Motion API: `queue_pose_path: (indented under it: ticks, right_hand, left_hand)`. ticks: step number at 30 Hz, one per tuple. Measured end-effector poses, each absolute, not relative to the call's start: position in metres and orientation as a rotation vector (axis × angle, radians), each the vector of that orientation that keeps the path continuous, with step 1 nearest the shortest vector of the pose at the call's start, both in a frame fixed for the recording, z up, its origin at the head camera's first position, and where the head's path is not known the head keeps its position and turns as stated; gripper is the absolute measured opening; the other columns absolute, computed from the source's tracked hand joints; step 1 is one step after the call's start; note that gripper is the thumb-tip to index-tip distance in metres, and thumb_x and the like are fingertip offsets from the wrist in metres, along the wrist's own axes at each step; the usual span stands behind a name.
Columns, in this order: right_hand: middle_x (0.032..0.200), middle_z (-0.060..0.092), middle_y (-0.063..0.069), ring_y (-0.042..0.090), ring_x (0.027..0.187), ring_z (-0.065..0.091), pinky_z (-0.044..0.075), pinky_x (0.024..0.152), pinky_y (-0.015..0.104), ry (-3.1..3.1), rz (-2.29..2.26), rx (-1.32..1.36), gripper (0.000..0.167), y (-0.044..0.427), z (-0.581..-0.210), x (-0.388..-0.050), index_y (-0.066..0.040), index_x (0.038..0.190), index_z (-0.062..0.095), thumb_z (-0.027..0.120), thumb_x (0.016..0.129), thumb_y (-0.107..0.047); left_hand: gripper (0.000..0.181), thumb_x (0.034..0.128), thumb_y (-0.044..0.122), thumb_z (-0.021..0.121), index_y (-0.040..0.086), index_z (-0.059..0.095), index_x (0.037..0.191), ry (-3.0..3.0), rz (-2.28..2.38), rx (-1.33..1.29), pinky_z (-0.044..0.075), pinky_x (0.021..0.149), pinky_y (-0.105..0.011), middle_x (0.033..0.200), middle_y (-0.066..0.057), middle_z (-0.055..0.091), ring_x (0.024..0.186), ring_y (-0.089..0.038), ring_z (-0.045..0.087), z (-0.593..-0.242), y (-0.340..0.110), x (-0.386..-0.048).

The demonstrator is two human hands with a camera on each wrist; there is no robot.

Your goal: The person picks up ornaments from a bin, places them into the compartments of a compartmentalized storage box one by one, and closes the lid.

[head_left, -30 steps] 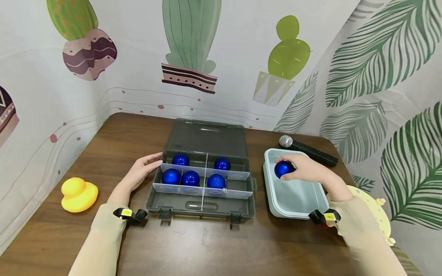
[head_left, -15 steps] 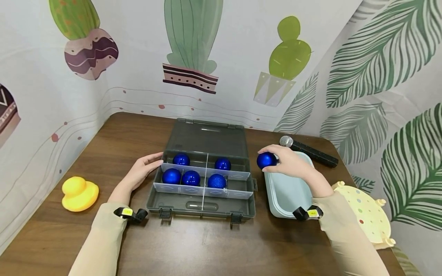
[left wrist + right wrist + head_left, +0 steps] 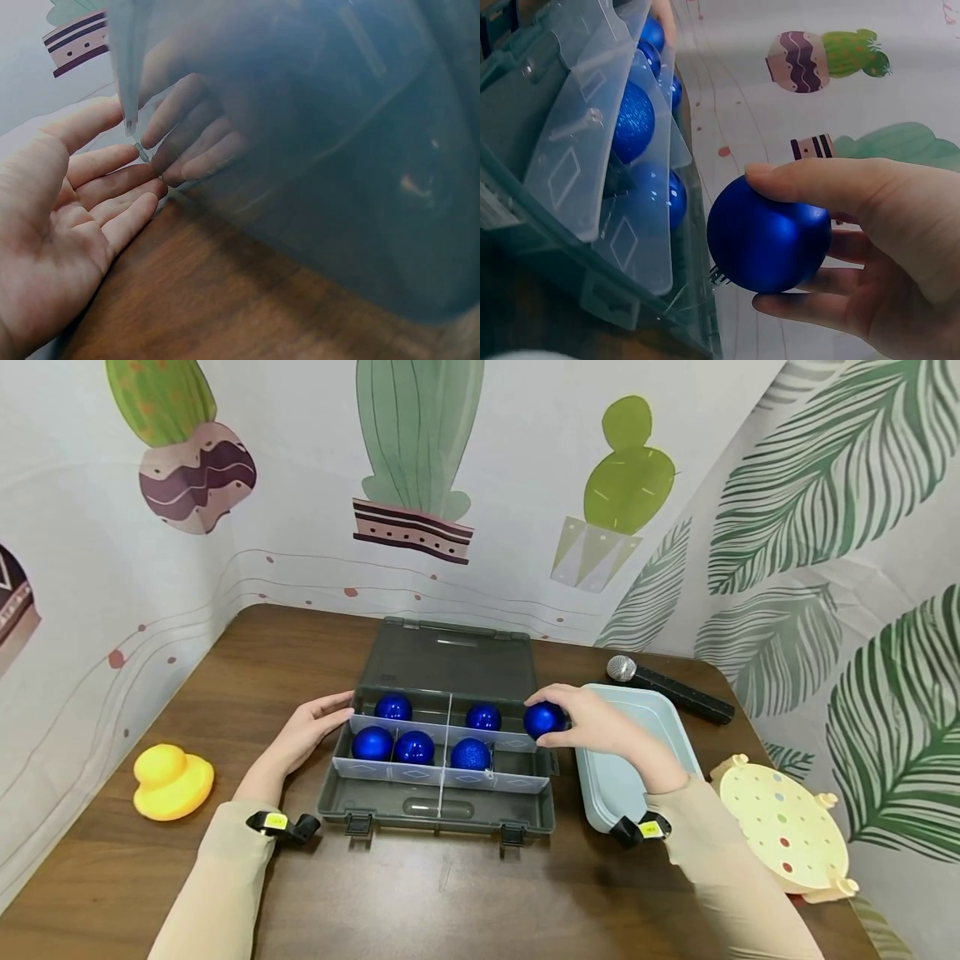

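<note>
My right hand (image 3: 592, 720) holds a matte blue ball (image 3: 543, 719) between thumb and fingers, over the right end of the back row of a grey divided box (image 3: 435, 817). In the right wrist view the ball (image 3: 769, 234) shows a small silver cap, and the hand (image 3: 885, 247) curls round it. Several blue balls, among them a glittery one (image 3: 470, 754), sit in the back and middle rows; the front row holds none. With fingers extended, my left hand (image 3: 300, 735) touches the box's left side; its fingertips meet the translucent wall in the left wrist view.
A light blue bin (image 3: 630, 777) stands right of the box, with a microphone (image 3: 671, 689) behind it. At the right table edge is a cream dotted object (image 3: 783, 827). A yellow duck (image 3: 172, 782) stands at the left. The box's lid (image 3: 450, 660) lies back behind it.
My right hand has lifted the blue ball out of the light blue bin and moved it left to the box. The left hand has stayed at the box's side.
</note>
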State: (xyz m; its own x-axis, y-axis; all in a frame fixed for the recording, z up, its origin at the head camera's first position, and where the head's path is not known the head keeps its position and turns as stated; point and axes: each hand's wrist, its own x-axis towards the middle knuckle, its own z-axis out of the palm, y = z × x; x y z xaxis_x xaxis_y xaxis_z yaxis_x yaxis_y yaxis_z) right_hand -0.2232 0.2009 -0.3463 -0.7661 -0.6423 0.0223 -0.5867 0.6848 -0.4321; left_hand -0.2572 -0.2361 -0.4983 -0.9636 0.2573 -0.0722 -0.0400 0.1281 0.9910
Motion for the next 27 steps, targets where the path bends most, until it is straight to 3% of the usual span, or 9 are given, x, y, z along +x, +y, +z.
queue_pose_path:
  ticks: [27]
  right_hand:
    - [0.127, 0.061, 0.016, 0.034, 0.114, 0.058, 0.055, 0.091, 0.047, 2.654, -0.604, -1.074, 0.046, 0.177, -0.365, -0.216, -0.005, 0.124, 0.062, 0.077, 0.084, -0.022]
  left_hand:
    - [0.063, 0.0997, 0.029, 0.057, -0.002, 0.035, 0.149, 2.18, 1.923, 0.216, 0.041, 0.096, -0.008, 0.154, -0.022, 0.036, 0.116, 0.007, 0.049, -0.497, -0.236, -0.256]
